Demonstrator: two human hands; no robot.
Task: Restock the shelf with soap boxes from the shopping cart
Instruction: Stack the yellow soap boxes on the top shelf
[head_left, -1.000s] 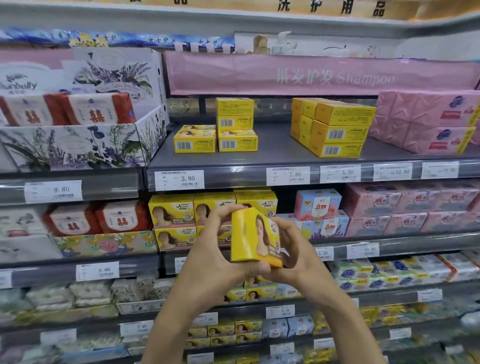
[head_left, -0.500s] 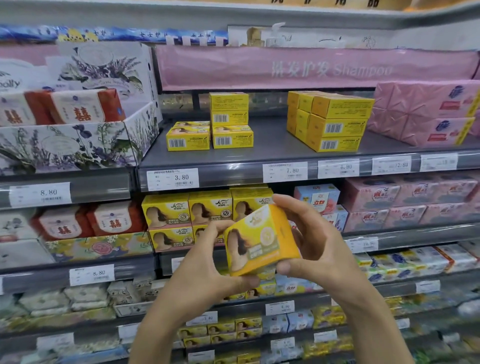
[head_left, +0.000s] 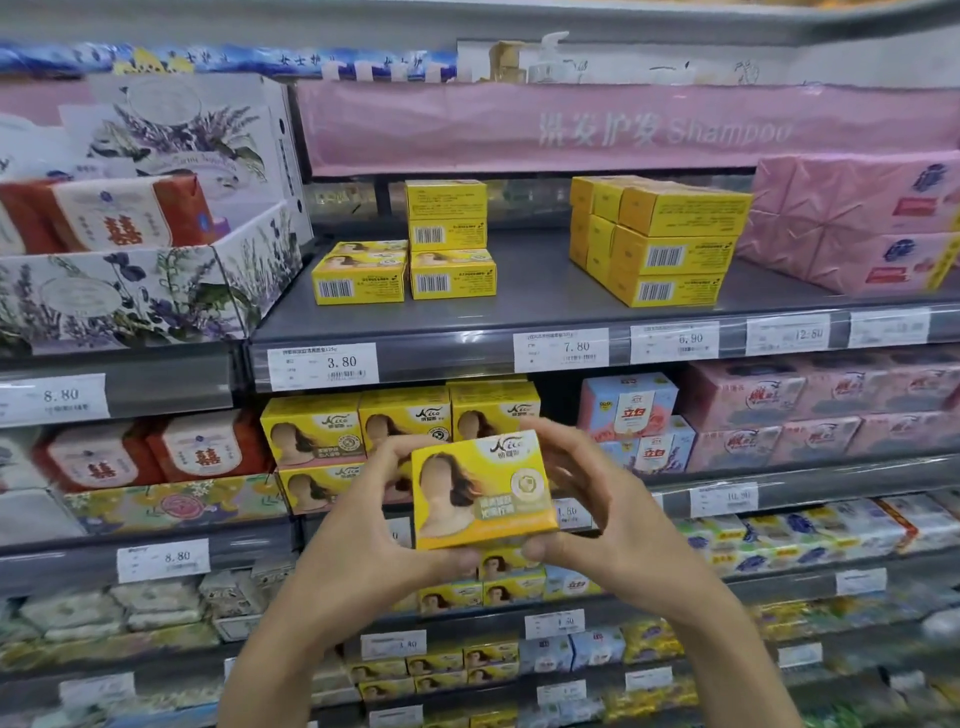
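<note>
Head camera view of a shop shelf unit packed with soap. On the grey upper shelf (head_left: 545, 317), small yellow boxes (head_left: 405, 270) sit near its left end, some stacked, barcodes facing out. A taller stack of yellow boxes (head_left: 660, 244) stands towards the right, beside pink wrapped packs (head_left: 857, 228) at the right edge. A floral carton (head_left: 130, 296) holding red-wrapped bars (head_left: 114, 213) stands on the next shelf to the left. A price tag (head_left: 322, 366) reading 3.80 hangs on the upper shelf's front edge. One shelf down stands a row of yellow boxes with a woman's picture (head_left: 311, 431), then blue and pink boxes (head_left: 626, 408).

In front of that lower row, partly hiding it, a matching soap box (head_left: 483, 496) is held upright in the air, printed front facing the camera. The left hand (head_left: 363, 525) grips its left side and the right hand (head_left: 597, 509) its right side. Each hand has its thumb under the bottom edge and its fingers curled over the top.
</note>
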